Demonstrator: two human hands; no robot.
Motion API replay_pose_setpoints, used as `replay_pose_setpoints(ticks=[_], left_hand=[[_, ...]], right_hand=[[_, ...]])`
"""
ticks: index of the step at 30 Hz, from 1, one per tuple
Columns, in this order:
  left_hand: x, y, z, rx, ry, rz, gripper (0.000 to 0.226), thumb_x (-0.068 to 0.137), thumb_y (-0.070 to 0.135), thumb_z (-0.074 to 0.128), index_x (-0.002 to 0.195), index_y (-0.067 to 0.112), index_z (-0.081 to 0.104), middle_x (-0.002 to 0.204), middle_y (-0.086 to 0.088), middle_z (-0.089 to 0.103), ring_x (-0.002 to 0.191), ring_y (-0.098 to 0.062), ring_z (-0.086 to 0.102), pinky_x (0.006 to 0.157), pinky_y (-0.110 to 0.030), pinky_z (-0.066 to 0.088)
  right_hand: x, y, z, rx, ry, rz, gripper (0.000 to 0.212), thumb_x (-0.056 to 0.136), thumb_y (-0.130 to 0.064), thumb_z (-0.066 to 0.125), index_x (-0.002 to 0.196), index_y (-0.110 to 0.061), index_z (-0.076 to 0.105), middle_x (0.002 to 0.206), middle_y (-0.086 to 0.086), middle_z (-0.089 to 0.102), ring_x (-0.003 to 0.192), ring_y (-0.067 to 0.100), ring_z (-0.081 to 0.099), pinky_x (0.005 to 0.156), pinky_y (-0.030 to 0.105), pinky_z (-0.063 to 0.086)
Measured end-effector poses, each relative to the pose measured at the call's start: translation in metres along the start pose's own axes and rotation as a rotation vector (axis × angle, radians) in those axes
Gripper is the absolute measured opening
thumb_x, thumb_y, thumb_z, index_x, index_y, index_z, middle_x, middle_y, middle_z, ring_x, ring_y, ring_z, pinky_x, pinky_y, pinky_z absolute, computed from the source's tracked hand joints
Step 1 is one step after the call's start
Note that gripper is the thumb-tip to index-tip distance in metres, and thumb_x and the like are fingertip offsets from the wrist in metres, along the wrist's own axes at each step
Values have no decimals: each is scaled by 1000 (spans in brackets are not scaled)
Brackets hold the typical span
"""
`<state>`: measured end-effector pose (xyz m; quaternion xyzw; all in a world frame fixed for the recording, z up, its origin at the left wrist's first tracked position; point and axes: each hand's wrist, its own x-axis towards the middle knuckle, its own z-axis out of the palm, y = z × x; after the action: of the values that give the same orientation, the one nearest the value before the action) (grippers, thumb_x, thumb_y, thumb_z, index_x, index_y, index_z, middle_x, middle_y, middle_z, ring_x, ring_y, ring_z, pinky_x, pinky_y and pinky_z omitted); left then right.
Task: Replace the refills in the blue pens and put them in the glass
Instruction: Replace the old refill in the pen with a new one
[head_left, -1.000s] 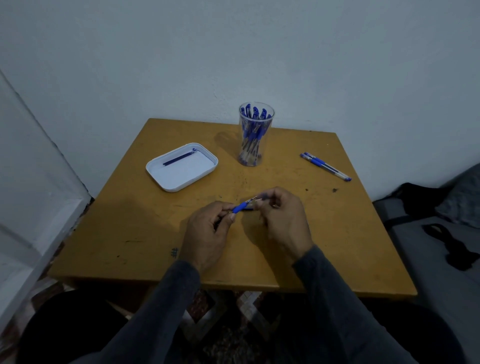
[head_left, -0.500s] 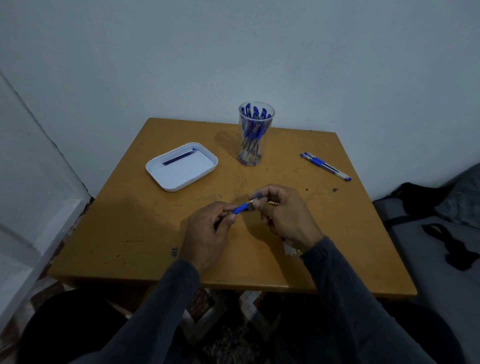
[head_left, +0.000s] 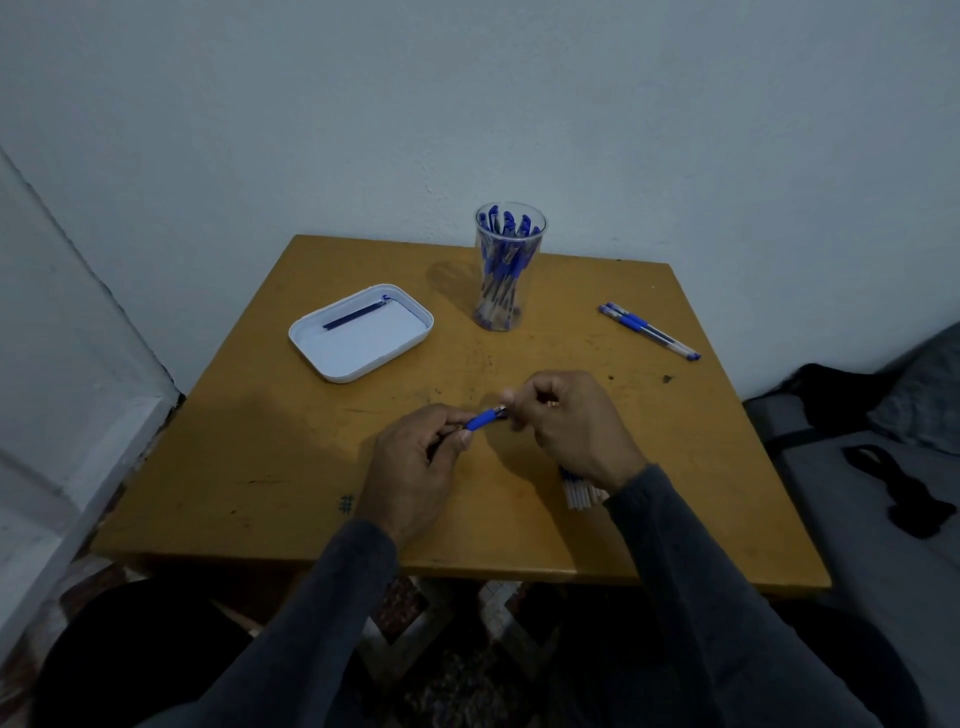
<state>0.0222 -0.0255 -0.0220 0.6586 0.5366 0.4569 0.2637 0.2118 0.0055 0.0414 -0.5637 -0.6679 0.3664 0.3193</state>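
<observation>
My left hand (head_left: 415, 462) grips a blue pen (head_left: 484, 419) by its barrel, the blue grip section poking out toward the right. My right hand (head_left: 571, 426) pinches the pen's tip end, fingers closed on it, with a small brass-coloured piece showing at the knuckles. A clear glass (head_left: 506, 267) holding several blue pens stands at the back middle of the table. Two more blue pens (head_left: 649, 331) lie side by side at the back right. A bundle of white refills (head_left: 579, 491) lies under my right wrist, partly hidden.
A white tray (head_left: 358, 340) with one dark blue refill (head_left: 353, 316) in it sits at the back left of the yellow-brown table (head_left: 260, 467). A wall runs behind. Dark bags and cloth lie on the floor to the right.
My right hand has shifted slightly right and turned at the pen's tip, and my wrist lifted enough to uncover the white refills. The left hand has stayed put.
</observation>
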Motion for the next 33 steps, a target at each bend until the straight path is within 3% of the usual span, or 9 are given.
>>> replay_pose_setpoints(ticks=[3,7,12,17,23,26,29,31,33], left_hand=[[0,1,-1,4,-2,-4,19,96,18,66,107,31,71,89,18,68,86,-3,64,72,-17,51],[0,1,0,2,6,6,18,95,16,66,107,29,73,88,18,68,85,-5,64,70,-15,50],[0,0,1,24,-3,16,17,95,16,67,107,27,73,92,17,69,86,-3,64,72,-16,50],[0,0,0,7,7,22,18,93,15,69,106,27,74,90,17,69,85,-5,64,72,-17,51],[0,1,-1,10,47,42,17,91,11,71,102,23,75,89,14,69,84,-4,64,69,-13,50],[1,1,0,-2,104,5,16,94,13,68,105,24,73,91,16,67,86,-2,63,69,-10,48],[2,0,0,-57,220,-59,18,96,14,65,112,20,72,91,13,69,85,-2,63,69,-9,48],[3,-2,0,-61,247,-68,19,97,14,65,114,19,71,91,10,69,84,-4,63,71,-12,50],[3,-3,1,-65,244,-58,19,97,14,65,114,18,72,91,9,69,85,-5,64,73,-15,52]], right_hand=[[2,2,1,-100,64,28,45,97,-52,59,75,-15,74,69,1,71,54,9,59,53,25,48],[-1,0,-4,145,-76,-7,10,95,-20,71,101,-13,75,82,1,66,48,1,49,47,17,39],[4,5,-1,-155,32,-7,36,96,-48,63,78,-18,74,67,-3,68,51,7,52,47,23,41],[4,2,-5,14,-86,2,3,92,-22,74,91,-19,75,77,-1,68,51,0,51,49,19,42],[2,-1,6,102,-5,94,13,95,-18,72,83,-13,73,64,-2,70,48,6,52,48,23,43],[2,-8,10,216,13,105,11,100,-22,66,102,-14,73,70,-5,67,44,1,50,42,17,39],[15,-4,19,-112,84,68,28,103,-29,58,131,-24,64,113,-2,66,77,2,58,64,17,46],[23,-1,27,-422,62,71,32,104,-26,57,134,-19,63,126,0,58,99,10,53,80,20,42],[27,4,37,-551,-5,81,30,104,-26,57,131,-16,64,128,5,52,101,16,51,85,27,44]])
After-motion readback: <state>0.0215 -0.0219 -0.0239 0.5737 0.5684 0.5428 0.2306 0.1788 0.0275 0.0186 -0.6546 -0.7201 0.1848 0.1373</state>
